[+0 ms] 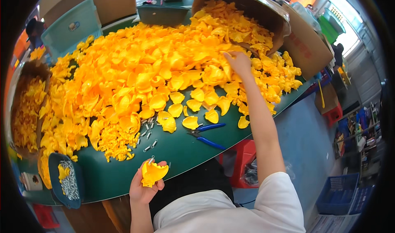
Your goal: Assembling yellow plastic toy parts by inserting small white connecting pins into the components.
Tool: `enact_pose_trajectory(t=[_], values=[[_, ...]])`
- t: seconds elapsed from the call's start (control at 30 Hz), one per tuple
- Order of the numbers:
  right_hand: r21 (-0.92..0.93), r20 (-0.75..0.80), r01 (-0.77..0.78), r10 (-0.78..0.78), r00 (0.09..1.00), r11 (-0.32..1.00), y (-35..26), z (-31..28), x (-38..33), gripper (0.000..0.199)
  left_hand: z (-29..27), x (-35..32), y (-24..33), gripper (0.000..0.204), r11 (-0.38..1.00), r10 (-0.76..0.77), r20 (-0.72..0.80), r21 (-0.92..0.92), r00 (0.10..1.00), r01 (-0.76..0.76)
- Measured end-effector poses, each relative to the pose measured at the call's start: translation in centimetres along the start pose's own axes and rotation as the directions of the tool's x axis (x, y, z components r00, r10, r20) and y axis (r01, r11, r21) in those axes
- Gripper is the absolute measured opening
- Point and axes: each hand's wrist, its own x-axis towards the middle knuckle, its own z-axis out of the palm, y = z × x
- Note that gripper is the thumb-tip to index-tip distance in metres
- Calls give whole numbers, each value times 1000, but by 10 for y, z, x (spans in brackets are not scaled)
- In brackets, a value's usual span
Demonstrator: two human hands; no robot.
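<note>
My left hand (142,187) is closed on a curved yellow plastic shell piece (154,172) near the table's front edge. A small metal spring (152,159) shows at the top of that piece. Further off, my right hand (240,63) reaches into a large heap of yellow plastic shell pieces (123,76), its fingers slightly apart among them. Part of its fingers is hard to make out against the heap. Several loose springs (147,149) lie on the green table between the heap and my left hand.
Blue-handled pliers (210,127) lie at the table's front. A dark tub of springs (68,183) stands at the left. Cardboard boxes with yellow pieces (284,21) tip toward the heap at both sides. A teal bin (72,29) sits behind; a red stool (242,163) stands below.
</note>
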Motion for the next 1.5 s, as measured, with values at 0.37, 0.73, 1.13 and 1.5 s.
enact_pose_trajectory(t=[0.37,0.73,1.13,1.5], values=[[169,-110,152,-135,985,974,-36,14,-33,45,5,17,3,54,1000,-3,17,11,1000,3],[256,-105,139,-115,988,957,-59,-25,-15,37,7,16,3,48,1000,-17,130,-12,991,19],[739,410,17,-470,782,674,-125,-13,-262,16,19,2,6,43,971,237,-23,-30,971,-238],[539,281,462,-667,690,704,-112,-15,-295,53,24,-7,-1,72,882,368,4,314,930,-350]])
